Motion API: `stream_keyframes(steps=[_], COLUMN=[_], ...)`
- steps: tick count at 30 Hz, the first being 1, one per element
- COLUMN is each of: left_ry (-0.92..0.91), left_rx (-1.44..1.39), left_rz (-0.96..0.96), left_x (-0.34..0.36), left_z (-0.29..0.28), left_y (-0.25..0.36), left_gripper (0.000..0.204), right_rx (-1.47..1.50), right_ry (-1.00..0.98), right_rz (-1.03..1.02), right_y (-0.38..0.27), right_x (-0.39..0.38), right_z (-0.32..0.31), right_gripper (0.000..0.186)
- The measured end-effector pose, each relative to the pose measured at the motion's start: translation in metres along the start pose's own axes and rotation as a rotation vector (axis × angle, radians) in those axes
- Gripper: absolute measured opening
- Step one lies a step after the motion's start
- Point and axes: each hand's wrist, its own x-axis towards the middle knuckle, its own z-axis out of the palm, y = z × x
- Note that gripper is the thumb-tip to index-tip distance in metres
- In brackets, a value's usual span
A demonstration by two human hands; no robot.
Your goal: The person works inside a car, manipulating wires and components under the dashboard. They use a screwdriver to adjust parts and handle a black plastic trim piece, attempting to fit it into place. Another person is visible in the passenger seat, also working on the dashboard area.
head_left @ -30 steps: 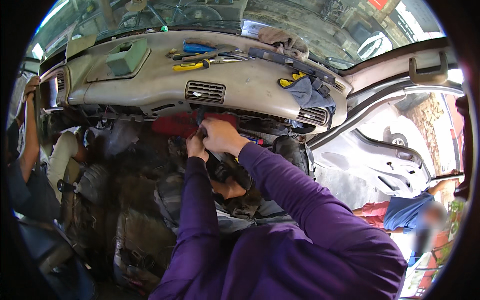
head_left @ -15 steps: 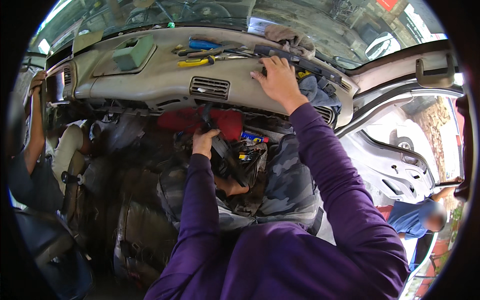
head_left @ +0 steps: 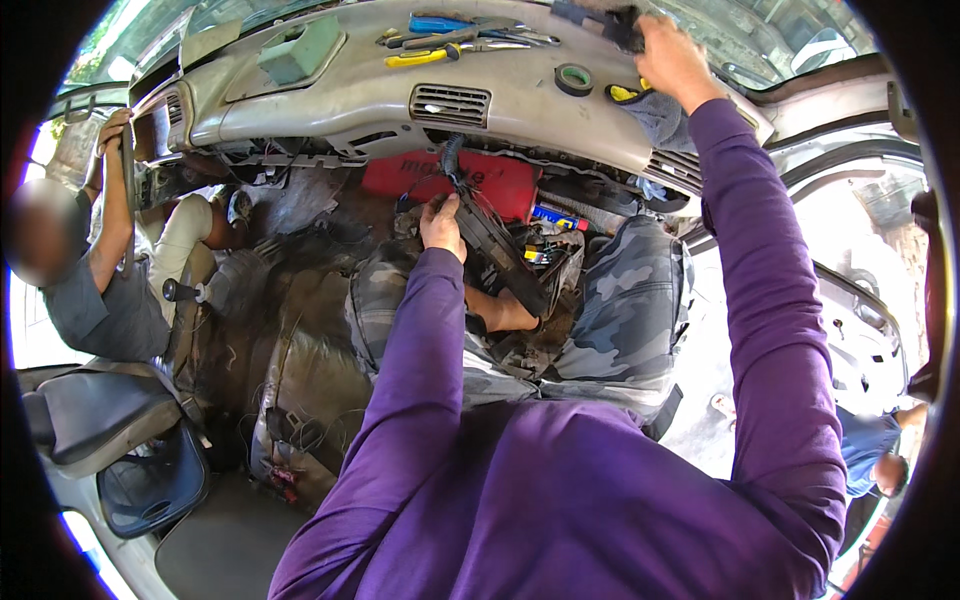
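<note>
My left hand [head_left: 443, 230] is closed on a long black plastic part with bundled wires [head_left: 498, 255], which slants down in front of my knees. Over the dashboard's right end, my right hand [head_left: 677, 62] grips a dark, elongated plastic piece [head_left: 598, 24] at its near end. A roll of tape [head_left: 573, 79], dark with a greenish core, lies on the dashboard beside that hand. Just below my right hand sits a grey-blue cloth glove [head_left: 660, 118] with a yellow edge.
Pliers with yellow handles [head_left: 424, 56] and other tools lie on the dashboard [head_left: 330, 118], near a green box [head_left: 300, 52]. Below are a red case [head_left: 400, 175] and a blue tube [head_left: 560, 217]. At left, another person [head_left: 100, 290] grips the steering wheel; a gear lever [head_left: 182, 291] stands between us.
My right hand has lifted the dark plastic piece off the dashboard and moved it toward the windshield; the tape roll now shows. My left hand still holds the black part. The view has shifted.
</note>
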Motion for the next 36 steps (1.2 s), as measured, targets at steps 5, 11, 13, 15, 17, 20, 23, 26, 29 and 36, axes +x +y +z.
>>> stream_keyframes(steps=[5, 11, 13, 15, 17, 20, 23, 26, 29, 36], left_ry=[0.157, 0.051, -0.013, -0.087, -0.036, 0.07, 0.088, 0.077, 0.099, 0.007], left_rx=[0.036, -0.196, -0.189, -0.205, -0.2, -0.055, -0.032, -0.039, 0.038, 0.209], left_rz=[0.059, -0.243, -0.237, -0.315, -0.357, -0.325, -0.315, -0.35, -0.242, -0.121], left_x=[-0.014, -0.007, 0.001, 0.007, 0.021, 0.0, -0.009, -0.011, -0.031, 0.0], left_z=[0.002, 0.01, 0.01, 0.003, -0.006, 0.017, 0.017, 0.023, 0.031, -0.005], left_y=[0.017, 0.014, 0.01, 0.008, 0.001, 0.011, 0.018, 0.02, 0.033, 0.015], left_gripper=[0.046, 0.046, 0.043, 0.041, 0.046, 0.049, 0.05, 0.055, 0.061, 0.064], right_rx=[0.314, 0.932, 1.083, 0.988, 0.941, 1.149, 1.195, 1.208, 1.2, 1.278], right_ry=[0.281, -0.127, -0.521, -0.534, -0.657, -0.772, -0.96, -0.959, -0.851, -0.795], right_rz=[0.004, -0.185, -0.236, -0.084, 0.115, 0.225, 0.278, 0.131, 0.234, 0.23], right_y=[-0.042, -0.091, -0.109, -0.135, -0.149, -0.154, -0.171, -0.185, -0.196, -0.198], right_x=[-0.036, -0.155, -0.174, -0.2, -0.212, -0.224, -0.214, -0.221, -0.215, -0.197], right_z=[-0.114, -0.131, -0.076, -0.006, 0.05, 0.094, 0.092, 0.15, 0.122, 0.116], right_gripper=[0.034, 0.043, 0.041, 0.04, 0.04, 0.052, 0.066, 0.07, 0.065, 0.063])
